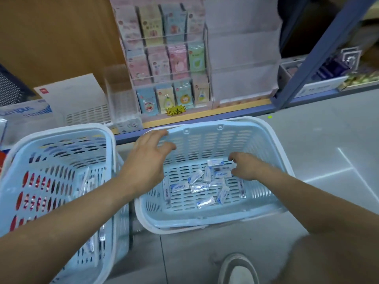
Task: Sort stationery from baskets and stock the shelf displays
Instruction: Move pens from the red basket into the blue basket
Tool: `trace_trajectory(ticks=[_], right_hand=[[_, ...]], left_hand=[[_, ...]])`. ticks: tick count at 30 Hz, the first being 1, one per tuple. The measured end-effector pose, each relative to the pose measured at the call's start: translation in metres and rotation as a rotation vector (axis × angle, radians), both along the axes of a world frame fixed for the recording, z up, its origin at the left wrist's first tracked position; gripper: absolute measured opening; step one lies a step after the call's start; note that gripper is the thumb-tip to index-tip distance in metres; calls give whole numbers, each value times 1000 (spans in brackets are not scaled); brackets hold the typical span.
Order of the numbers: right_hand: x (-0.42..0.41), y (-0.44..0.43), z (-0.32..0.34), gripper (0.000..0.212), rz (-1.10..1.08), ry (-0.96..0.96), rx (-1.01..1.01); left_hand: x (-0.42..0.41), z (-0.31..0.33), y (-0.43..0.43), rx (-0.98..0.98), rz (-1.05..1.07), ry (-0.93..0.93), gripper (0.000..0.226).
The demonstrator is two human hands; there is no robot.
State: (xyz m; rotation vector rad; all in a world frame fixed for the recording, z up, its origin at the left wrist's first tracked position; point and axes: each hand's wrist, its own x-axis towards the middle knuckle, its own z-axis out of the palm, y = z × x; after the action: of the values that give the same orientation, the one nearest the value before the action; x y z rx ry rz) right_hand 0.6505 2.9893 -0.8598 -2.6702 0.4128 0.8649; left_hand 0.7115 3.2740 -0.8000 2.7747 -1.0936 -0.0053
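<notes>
Many eraser packets (200,187) lie in the right basket (215,140). Your left hand (148,162) hovers spread wide, empty; your right hand (246,168) curls over some, grip unclear.

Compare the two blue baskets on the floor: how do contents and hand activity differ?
The right basket holds small wrapped Campus erasers scattered flat on its floor. The left basket holds clear-wrapped items leaning at its right wall. Both hands are at the right basket, the left hand by its far rim and the right hand down among the erasers. Neither hand is in the left basket. Both baskets are light blue slotted plastic, white around the top.
</notes>
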Motion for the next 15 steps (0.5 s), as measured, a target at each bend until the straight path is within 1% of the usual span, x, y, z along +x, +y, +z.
trace_trajectory(ticks=[1, 2, 3, 6, 7, 8, 12, 15], right_hand=[[2, 0, -3, 49, 60, 43, -44], [4, 0, -6, 49, 122, 69, -85], [6, 0, -10, 49, 181, 78, -124], [11, -2, -23, 43, 311, 58, -226], [13, -2, -27, 40, 332, 44, -246], [14, -3, -30, 37, 348, 36, -260], [24, -5, -32, 29, 350, 62, -229], [27, -7, -30, 19, 377, 57, -211]], left_hand=[[-1, 1, -5, 57, -43, -28, 58], [-3, 1, -11, 142, -94, -15, 55], [-4, 1, -18, 265, -138, 33, 50], [-6, -6, -40, 733, -181, 168, 26], [-5, -11, -47, 850, -182, 199, 21], [-4, -17, -52, 926, -188, 219, 20], [6, -41, -65, 1073, -218, 288, 25], [7, -53, -65, 1137, -285, 284, 29]])
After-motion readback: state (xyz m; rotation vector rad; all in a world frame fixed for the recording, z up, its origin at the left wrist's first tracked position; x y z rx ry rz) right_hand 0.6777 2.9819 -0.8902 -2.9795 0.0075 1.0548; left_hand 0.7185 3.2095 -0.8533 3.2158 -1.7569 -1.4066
